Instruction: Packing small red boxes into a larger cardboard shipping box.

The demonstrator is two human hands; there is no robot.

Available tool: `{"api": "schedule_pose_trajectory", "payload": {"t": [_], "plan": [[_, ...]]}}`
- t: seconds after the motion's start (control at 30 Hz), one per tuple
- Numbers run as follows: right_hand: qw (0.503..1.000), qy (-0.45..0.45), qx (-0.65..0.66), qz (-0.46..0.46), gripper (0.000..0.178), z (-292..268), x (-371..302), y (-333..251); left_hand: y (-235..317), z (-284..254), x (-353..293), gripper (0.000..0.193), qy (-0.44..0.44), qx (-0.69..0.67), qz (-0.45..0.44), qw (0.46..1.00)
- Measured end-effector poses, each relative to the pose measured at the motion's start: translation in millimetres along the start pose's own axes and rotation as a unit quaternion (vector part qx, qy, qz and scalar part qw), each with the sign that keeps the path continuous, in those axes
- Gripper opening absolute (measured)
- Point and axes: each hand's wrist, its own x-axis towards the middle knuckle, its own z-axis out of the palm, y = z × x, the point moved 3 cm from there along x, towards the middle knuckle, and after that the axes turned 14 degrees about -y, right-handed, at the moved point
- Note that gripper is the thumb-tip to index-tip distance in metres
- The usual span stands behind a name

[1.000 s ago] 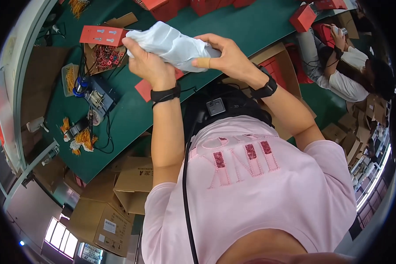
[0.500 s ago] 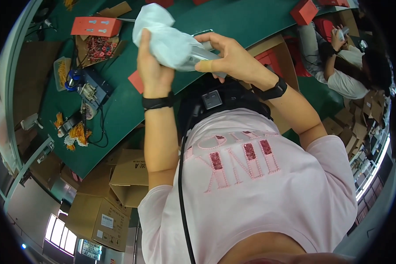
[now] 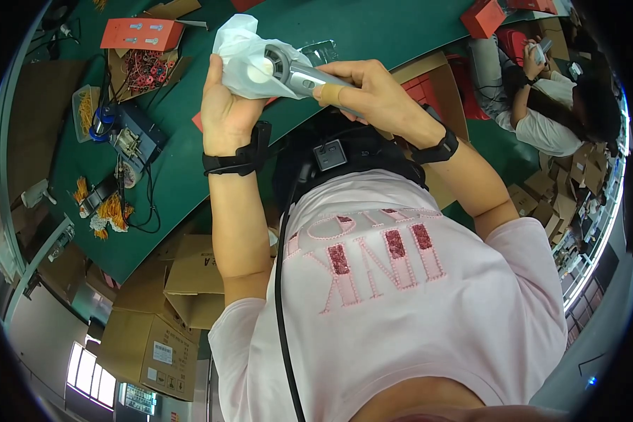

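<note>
A grey handheld fan (image 3: 304,79) with a round, dark-slotted head is partly out of a thin white bag (image 3: 236,42), in front of me over the bench. My right hand (image 3: 373,91) is closed around the fan's handle, thumb on top near a button. A tan strip wraps that thumb. My left hand (image 3: 231,118) cups the bag and the fan's head from the left, palm up. Its thumb shows along the bag's edge, while its other fingers are hidden behind the bag.
On the green bench (image 3: 183,155) lie a clear plastic wrapper (image 3: 321,51), a red box (image 3: 142,34), a carton of red parts (image 3: 148,70), a blue device (image 3: 137,137) and yellow wires (image 3: 112,211). Cardboard boxes (image 3: 148,344) stand below left. A co-worker (image 3: 555,105) sits at right.
The fan's round head, covered by the white bag before, now shows. The left hand has turned palm up and opened out somewhat beneath the bag; the right hand keeps the handle.
</note>
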Motion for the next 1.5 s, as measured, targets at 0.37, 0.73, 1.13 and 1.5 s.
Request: {"api": "schedule_pose_trajectory", "payload": {"t": [0.37,0.73,1.13,1.5], "plan": [[0.996,-0.027,0.073,-0.049,0.051,13,-18,-19,14,19,-12,0.045,-0.109,-0.020,-0.026,0.993],[0.994,-0.017,0.087,-0.064,0.060,18,-25,-28,14,44,-27,0.038,-0.174,-0.073,-0.064,0.980],[0.875,0.232,-0.347,-0.244,0.079,26,-34,-48,-33,65,-25,0.042,-0.069,0.358,0.253,0.896],[0.866,0.282,-0.257,-0.323,0.087,6,-16,-23,-63,67,-20,0.051,-0.196,0.161,0.075,0.965]]}}
